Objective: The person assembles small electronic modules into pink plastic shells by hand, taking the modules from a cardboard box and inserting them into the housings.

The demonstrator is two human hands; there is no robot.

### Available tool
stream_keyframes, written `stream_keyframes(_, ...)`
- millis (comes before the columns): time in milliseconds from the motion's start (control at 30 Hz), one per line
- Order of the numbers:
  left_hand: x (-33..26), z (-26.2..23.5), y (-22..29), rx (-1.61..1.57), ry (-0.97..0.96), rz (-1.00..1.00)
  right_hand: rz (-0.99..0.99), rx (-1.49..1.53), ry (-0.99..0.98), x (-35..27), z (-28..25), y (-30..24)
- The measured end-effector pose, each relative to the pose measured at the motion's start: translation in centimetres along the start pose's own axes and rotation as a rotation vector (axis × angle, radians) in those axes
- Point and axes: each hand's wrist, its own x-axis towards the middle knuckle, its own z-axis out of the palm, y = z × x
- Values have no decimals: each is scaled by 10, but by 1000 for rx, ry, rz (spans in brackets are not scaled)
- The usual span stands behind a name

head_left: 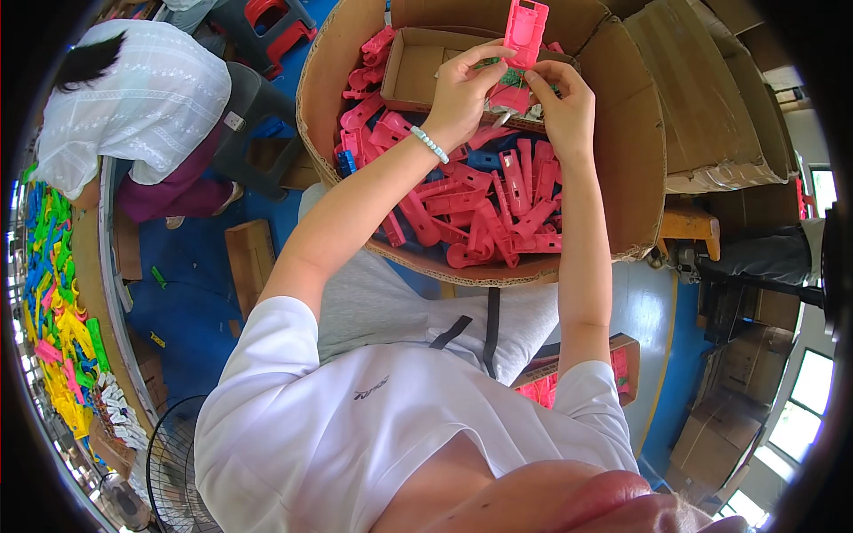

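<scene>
My left hand (462, 89) and my right hand (562, 102) are raised together over a big round cardboard bin (631, 160). Between their fingertips they hold a flat pink plastic part (524, 31), upright, with a small green piece (511, 77) at its lower end. My left wrist wears a pale bead bracelet. Under the hands the bin holds several loose pink plastic parts (480, 209) and a few blue ones. A small open cardboard box (418, 71) lies inside the bin just left of my left hand.
Another person in a white top (133, 98) bends over at the upper left near a dark stool. A curved bench with many coloured plastic parts (53, 302) runs along the left. Cardboard boxes (711, 107) stand at right; a box of pink parts (622, 369) sits by my right elbow. A fan (173, 471) is low left.
</scene>
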Motion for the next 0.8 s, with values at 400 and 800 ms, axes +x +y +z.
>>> stream_keyframes(400, 6, 2, 3, -151, 67, -66, 128, 311, -28, 7, 0, 7)
stream_keyframes(800, 10, 11, 13, -351, -119, -193, 348, 194, -99, 6, -6, 20)
